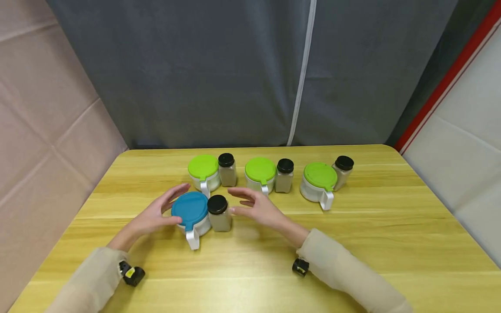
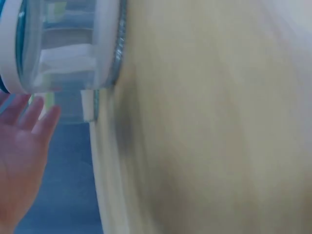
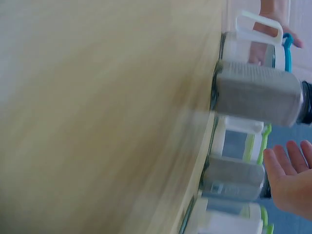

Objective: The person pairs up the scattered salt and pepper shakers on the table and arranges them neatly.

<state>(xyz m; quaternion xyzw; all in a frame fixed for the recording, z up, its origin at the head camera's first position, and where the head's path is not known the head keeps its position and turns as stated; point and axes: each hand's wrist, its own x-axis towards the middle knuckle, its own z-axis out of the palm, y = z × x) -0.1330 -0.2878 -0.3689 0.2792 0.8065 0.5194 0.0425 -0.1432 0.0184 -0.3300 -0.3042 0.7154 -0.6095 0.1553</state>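
A clear seasoning jar with a blue lid (image 1: 190, 209) and a white handle stands at the front left of the group. Beside it stands a square spice jar (image 1: 220, 221) with a black cap and greyish contents. My left hand (image 1: 154, 213) is at the blue-lidded jar's left side, fingers spread and thumb overlapping the lid's edge in the head view. To the right of the spice jar, my right hand (image 1: 260, 208) is held with loosely extended fingers and nothing in its grasp. In the right wrist view, a gap shows between that hand (image 3: 292, 180) and the spice jar (image 3: 258, 92).
Behind stand three green-lidded jars, at left (image 1: 203, 167), middle (image 1: 260, 170) and right (image 1: 320, 176). Each has a black-capped spice jar (image 1: 228, 174) at its right. A grey curtain (image 1: 195, 78) hangs beyond the wooden table's (image 1: 372, 243) far edge.
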